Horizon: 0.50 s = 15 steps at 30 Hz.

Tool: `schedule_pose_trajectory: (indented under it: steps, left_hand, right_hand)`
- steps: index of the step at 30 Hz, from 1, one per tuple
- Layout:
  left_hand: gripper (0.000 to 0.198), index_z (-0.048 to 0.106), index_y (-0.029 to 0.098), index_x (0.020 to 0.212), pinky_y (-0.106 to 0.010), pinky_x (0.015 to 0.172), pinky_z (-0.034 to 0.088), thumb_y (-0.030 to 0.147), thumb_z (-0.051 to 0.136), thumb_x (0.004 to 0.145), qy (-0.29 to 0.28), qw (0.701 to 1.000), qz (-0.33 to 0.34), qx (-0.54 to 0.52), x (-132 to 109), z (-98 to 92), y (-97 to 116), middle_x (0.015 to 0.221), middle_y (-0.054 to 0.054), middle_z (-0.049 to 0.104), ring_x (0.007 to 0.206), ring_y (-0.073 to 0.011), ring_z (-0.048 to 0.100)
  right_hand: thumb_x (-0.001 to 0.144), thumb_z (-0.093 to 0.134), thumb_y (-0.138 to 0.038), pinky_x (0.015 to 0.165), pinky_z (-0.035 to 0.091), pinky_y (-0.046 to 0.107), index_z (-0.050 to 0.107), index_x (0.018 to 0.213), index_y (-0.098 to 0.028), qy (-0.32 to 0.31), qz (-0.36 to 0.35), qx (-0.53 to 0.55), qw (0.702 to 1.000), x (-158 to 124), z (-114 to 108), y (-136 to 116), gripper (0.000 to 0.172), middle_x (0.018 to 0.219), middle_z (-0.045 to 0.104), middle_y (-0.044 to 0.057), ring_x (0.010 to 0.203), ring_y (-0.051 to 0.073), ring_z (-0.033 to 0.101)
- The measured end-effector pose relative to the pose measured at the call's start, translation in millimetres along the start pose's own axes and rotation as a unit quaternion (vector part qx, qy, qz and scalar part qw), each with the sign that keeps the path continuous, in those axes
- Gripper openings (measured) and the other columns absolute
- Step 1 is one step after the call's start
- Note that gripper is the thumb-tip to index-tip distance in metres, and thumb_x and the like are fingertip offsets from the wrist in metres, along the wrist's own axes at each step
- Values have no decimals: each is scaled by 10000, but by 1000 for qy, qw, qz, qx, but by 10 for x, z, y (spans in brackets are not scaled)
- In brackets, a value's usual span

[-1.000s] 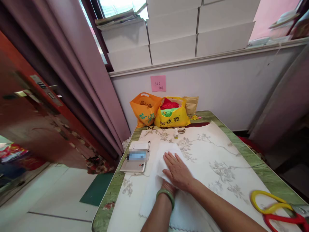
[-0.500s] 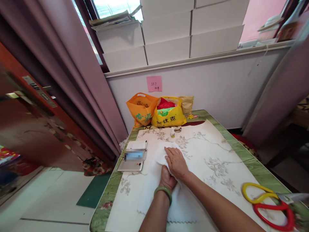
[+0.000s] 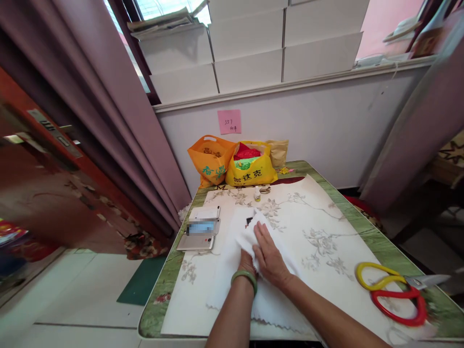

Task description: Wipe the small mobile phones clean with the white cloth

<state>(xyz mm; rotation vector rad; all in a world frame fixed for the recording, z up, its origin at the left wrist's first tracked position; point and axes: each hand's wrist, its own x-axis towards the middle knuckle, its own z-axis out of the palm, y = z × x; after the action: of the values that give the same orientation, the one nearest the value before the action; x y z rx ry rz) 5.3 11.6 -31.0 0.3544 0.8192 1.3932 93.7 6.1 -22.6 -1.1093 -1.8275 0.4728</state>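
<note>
A white cloth point(image 3: 232, 270) with a scalloped edge lies on a flowered white sheet point(image 3: 319, 237) that covers the green table point(image 3: 159, 295). My right hand point(image 3: 270, 256) rests flat on the cloth, fingers stretched out. My left hand point(image 3: 246, 265), with a green bangle at the wrist, is tucked under the right hand and under a fold of the cloth; its fingers are hidden. A small dark thing point(image 3: 249, 221) shows where the cloth's far corner is lifted.
Two phones point(image 3: 201, 229) lie left of the cloth. Scissors with yellow and red handles point(image 3: 395, 292) lie at the right. An orange bag point(image 3: 212, 159), a yellow bag point(image 3: 250, 169) and a small bottle point(image 3: 257, 194) stand at the far end. White boxes point(image 3: 250, 43) line the sill.
My right hand slid back toward me along the cloth. The cloth's far corner has lifted and a small dark thing now shows there. My head has turned a little to the right.
</note>
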Motion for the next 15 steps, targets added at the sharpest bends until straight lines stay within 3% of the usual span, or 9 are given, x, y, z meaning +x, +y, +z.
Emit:
schedule_pose_trajectory:
  steps: [2, 4, 6, 8, 11, 13, 15]
  left_hand:
    - [563, 662, 175, 1137, -391, 1075, 401, 600, 539, 789, -18, 999, -25, 35, 1, 156, 25, 1158, -104, 682, 1205, -258, 557]
    - [561, 664, 143, 1124, -399, 1028, 432, 581, 558, 790, -54, 995, -20, 76, 17, 337, 54, 1088, -124, 699, 1117, -260, 606]
    - [514, 666, 149, 1103, -384, 972, 458, 550, 578, 794, -62, 987, 33, 145, 34, 473, 73, 1031, -113, 704, 1027, -239, 634]
    - [414, 691, 158, 993, -361, 925, 466, 507, 594, 793, -34, 955, 122, 270, 44, 537, 79, 977, -94, 693, 964, -219, 629]
    - [305, 682, 163, 743, -353, 875, 455, 456, 603, 778, 35, 880, 219, 420, 33, 545, 70, 872, -75, 640, 882, -210, 590]
    - [288, 671, 170, 690, -352, 857, 447, 437, 601, 772, 60, 853, 243, 457, 10, 535, 62, 837, -65, 603, 848, -205, 568]
    - [254, 697, 175, 783, -335, 840, 445, 410, 605, 765, 72, 841, 256, 471, -13, 530, 64, 860, -60, 600, 851, -200, 564]
  right_hand:
    - [956, 399, -338, 1173, 220, 459, 259, 1505, -176, 35, 66, 76, 994, 91, -53, 82, 589, 1572, 220, 89, 1443, 235, 207]
    - [922, 473, -400, 1161, 239, 454, 334, 1476, -177, 79, 147, 164, 972, 230, -116, 180, 613, 1520, 346, 107, 1397, 245, 318]
    - [854, 577, -449, 1101, 335, 430, 486, 1375, -177, 117, 217, 283, 927, 364, -173, 270, 594, 1371, 540, 110, 1268, 257, 484]
    - [776, 658, -489, 948, 466, 381, 630, 1178, -161, 136, 259, 390, 873, 451, -205, 332, 520, 1108, 692, 86, 1020, 243, 627]
    - [717, 690, -537, 674, 513, 292, 668, 922, -153, 140, 288, 457, 830, 471, -197, 368, 436, 752, 699, 16, 681, 175, 626]
    - [721, 680, -547, 592, 490, 261, 648, 887, -162, 141, 295, 469, 820, 445, -179, 369, 421, 679, 670, -7, 604, 150, 595]
    - [727, 681, -538, 583, 488, 255, 636, 922, -166, 138, 299, 487, 809, 418, -172, 366, 422, 707, 676, -1, 615, 149, 603]
